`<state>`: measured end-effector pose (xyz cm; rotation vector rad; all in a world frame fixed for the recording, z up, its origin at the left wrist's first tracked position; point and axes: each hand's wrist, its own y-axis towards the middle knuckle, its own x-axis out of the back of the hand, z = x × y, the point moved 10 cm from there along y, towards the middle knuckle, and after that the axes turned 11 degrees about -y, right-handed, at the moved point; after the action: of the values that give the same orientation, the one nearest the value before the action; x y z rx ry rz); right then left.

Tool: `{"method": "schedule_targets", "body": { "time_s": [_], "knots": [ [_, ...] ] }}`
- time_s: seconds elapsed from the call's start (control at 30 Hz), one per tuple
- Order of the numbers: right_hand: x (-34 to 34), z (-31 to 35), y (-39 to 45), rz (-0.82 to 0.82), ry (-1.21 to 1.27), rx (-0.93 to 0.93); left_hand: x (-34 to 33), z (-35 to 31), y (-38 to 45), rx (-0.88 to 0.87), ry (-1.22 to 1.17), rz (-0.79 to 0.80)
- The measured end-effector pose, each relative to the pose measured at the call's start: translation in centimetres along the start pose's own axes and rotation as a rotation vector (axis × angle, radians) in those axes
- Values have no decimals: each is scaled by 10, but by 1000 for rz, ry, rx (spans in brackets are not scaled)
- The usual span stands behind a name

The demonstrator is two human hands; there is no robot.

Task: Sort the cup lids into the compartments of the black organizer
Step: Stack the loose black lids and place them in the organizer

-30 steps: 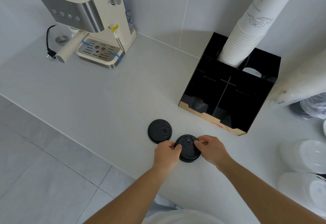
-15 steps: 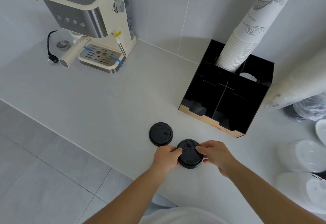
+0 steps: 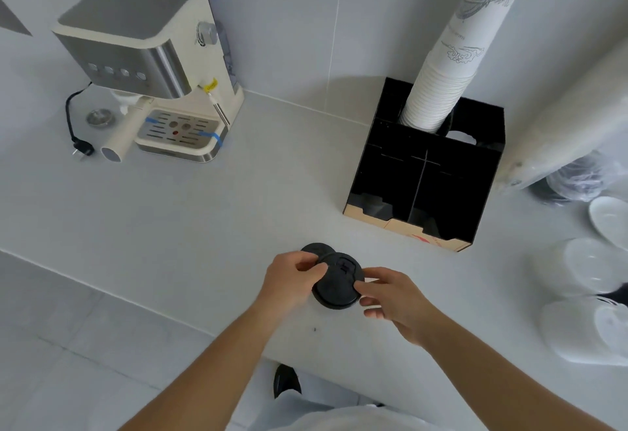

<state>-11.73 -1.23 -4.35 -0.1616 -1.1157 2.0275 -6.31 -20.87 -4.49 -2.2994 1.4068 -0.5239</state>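
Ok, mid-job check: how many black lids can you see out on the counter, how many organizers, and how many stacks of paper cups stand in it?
Black cup lids: 2, the held lid gripped by the left hand and the right hand, and the second lid partly hidden behind it
Black organizer: 1
Paper cup stack standing in it: 1
Total: 4

Soft, even daylight fills the scene, cool and slightly bluish, with no harsh glare. The worktop (image 3: 204, 213) and wall read pale grey. Shadows are faint and diffuse: one falls on the wall left of the cup stack (image 3: 452, 67), another spreads under the coffee machine (image 3: 149, 67). The organizer (image 3: 424, 172) interior is nearly featureless black. Wide-angle distortion bends lines toward the edges. The white lids (image 3: 584, 267) at right look washed out and soft.
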Motion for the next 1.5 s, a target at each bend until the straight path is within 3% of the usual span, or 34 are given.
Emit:
{"method": "schedule_targets", "body": {
  "time_s": [0.6, 0.93, 1.23, 1.5],
  "knots": [
    [-44, -7, 23, -270, 237, -79, 7, -24, 70, -49, 313, 274],
    [-51, -10, 31, -327, 253, -125, 7, -23, 76, -64, 370, 309],
    [-46, -13, 34, -373, 113, -172, 5, -22, 78, -96, 436, 303],
    [-51, -13, 37, -324, 187, -223, 11, -11, 82, -3, 362, 262]
  ]
}}
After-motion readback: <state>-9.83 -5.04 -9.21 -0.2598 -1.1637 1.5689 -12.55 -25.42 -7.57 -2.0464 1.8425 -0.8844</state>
